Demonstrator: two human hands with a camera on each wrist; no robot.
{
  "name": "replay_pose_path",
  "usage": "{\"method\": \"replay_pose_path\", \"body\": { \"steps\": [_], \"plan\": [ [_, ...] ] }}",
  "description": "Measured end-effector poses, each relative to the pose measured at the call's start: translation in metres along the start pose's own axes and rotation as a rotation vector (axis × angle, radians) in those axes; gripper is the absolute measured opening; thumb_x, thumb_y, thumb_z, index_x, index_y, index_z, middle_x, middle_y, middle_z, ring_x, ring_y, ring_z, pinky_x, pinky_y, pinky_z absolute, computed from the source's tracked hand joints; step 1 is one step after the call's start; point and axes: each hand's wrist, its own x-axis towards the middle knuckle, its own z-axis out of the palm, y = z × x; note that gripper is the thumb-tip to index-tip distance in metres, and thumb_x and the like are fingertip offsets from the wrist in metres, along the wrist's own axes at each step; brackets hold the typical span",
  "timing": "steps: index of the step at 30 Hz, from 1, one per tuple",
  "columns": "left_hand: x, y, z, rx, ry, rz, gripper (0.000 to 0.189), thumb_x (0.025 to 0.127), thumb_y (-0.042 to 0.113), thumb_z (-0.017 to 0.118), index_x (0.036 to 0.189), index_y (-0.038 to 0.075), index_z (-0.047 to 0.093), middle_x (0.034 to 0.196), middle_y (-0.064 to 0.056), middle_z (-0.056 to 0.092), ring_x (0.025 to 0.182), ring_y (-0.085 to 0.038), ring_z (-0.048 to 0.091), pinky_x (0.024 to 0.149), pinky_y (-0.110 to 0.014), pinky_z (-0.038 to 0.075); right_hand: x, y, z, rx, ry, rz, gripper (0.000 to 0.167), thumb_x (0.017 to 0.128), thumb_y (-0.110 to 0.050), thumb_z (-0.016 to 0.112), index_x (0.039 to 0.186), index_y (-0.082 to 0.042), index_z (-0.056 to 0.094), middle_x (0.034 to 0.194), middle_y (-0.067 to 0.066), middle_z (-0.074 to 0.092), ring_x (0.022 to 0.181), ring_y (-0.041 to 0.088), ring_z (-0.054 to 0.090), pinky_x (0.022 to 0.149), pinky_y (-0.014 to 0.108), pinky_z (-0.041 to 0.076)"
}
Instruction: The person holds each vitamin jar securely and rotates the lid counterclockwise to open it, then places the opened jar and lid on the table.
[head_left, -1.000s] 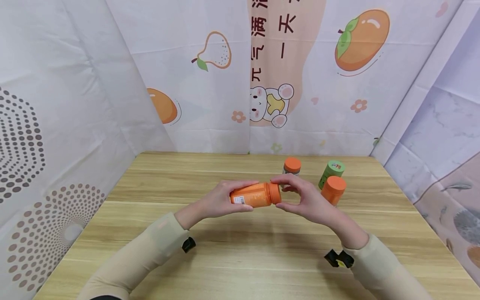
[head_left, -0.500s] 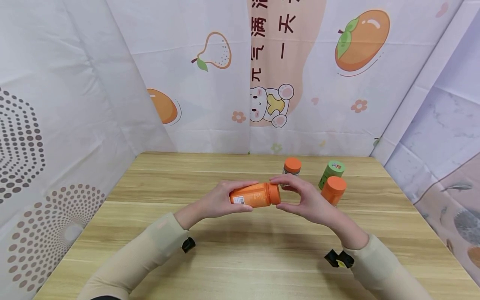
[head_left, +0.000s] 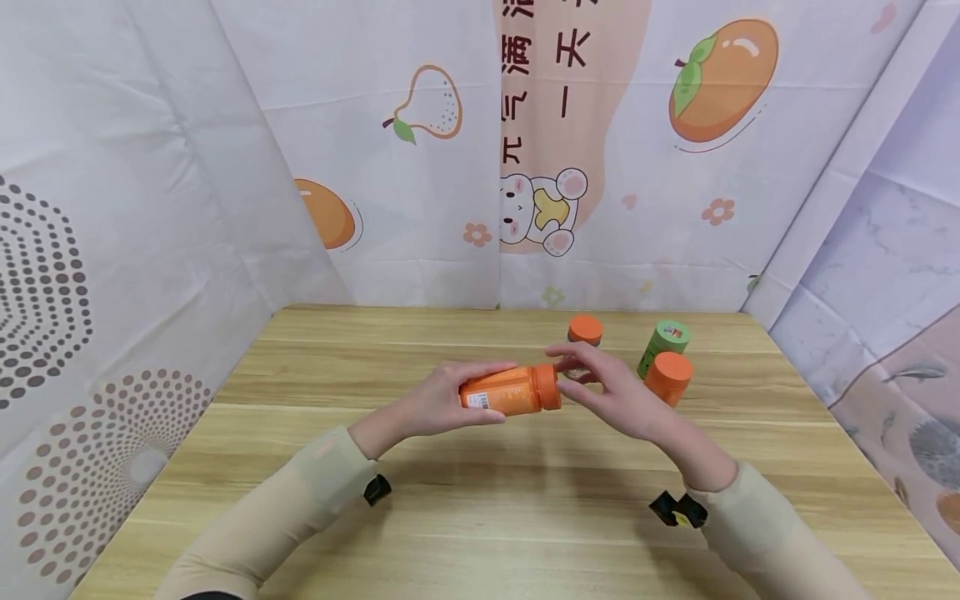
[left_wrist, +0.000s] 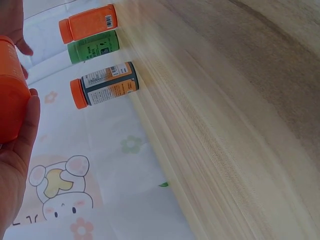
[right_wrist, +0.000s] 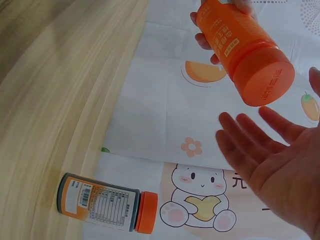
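Observation:
An orange supplement bottle (head_left: 501, 392) lies sideways in the air above the table, its orange screw cap (head_left: 548, 387) facing right. My left hand (head_left: 431, 406) grips it round the body, thumb on the near side and fingers on the far side. The cap is on the bottle, and its raised lettering shows in the right wrist view. Just right of the cap is my right hand (head_left: 622, 404), fingers spread and holding nothing. From the right wrist, those fingers (right_wrist: 240, 137) show apart from the cap (right_wrist: 267, 77).
Behind my right hand stand a dark bottle with an orange cap (head_left: 585, 327), a green bottle (head_left: 666, 343) and another orange bottle (head_left: 667, 381). The wooden table (head_left: 450, 525) ends at a printed cloth backdrop (head_left: 420, 208), with cloth on both sides too.
My right hand's fingers and thumb have come off the cap and opened, shifting slightly right. My left hand keeps the orange bottle in nearly the same place.

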Motion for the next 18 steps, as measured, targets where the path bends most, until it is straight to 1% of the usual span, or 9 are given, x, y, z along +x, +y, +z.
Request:
{"method": "replay_pose_path", "body": {
  "steps": [4, 8, 13, 18],
  "plan": [
    [0.0002, 0.0018, 0.0, 0.004, -0.005, -0.007, 0.063, 0.083, 0.03, 0.079, 0.139, 0.016, 0.055, 0.12, 0.001, 0.064, 0.089, -0.013, 0.059, 0.072, -0.03, 0.052, 0.0019, -0.0033, -0.0019, -0.015, -0.041, 0.08, 0.039, 0.098, -0.022, 0.059, 0.135, -0.009, 0.052, 0.124, 0.007, 0.06, 0.108, 0.023, 0.061, 0.086, 0.043, 0.051],
    [0.0001, 0.0036, 0.0001, 0.003, -0.007, -0.016, 0.062, 0.083, 0.03, 0.079, 0.139, 0.016, 0.055, 0.119, 0.001, 0.065, 0.088, -0.014, 0.059, 0.071, -0.03, 0.052, 0.003, -0.0021, -0.0012, -0.021, -0.073, 0.119, 0.043, 0.098, -0.027, 0.06, 0.136, -0.008, 0.052, 0.118, 0.006, 0.062, 0.102, 0.021, 0.063, 0.082, 0.039, 0.053],
    [0.0001, 0.0032, 0.0, 0.004, -0.009, -0.016, 0.063, 0.083, 0.03, 0.079, 0.139, 0.017, 0.054, 0.12, 0.002, 0.064, 0.088, -0.014, 0.058, 0.07, -0.03, 0.052, 0.0012, -0.0002, -0.0003, 0.005, -0.072, 0.126, 0.043, 0.097, -0.027, 0.063, 0.133, -0.008, 0.054, 0.113, 0.005, 0.064, 0.097, 0.018, 0.064, 0.078, 0.031, 0.054],
    [0.0001, 0.0022, -0.0003, 0.016, -0.004, -0.001, 0.063, 0.083, 0.029, 0.079, 0.14, 0.017, 0.054, 0.122, 0.002, 0.064, 0.089, -0.013, 0.059, 0.071, -0.03, 0.053, 0.0006, -0.0022, 0.0003, 0.021, -0.068, 0.097, 0.041, 0.095, -0.027, 0.066, 0.13, -0.007, 0.057, 0.11, 0.003, 0.064, 0.095, 0.015, 0.064, 0.077, 0.029, 0.053]
  ]
}}
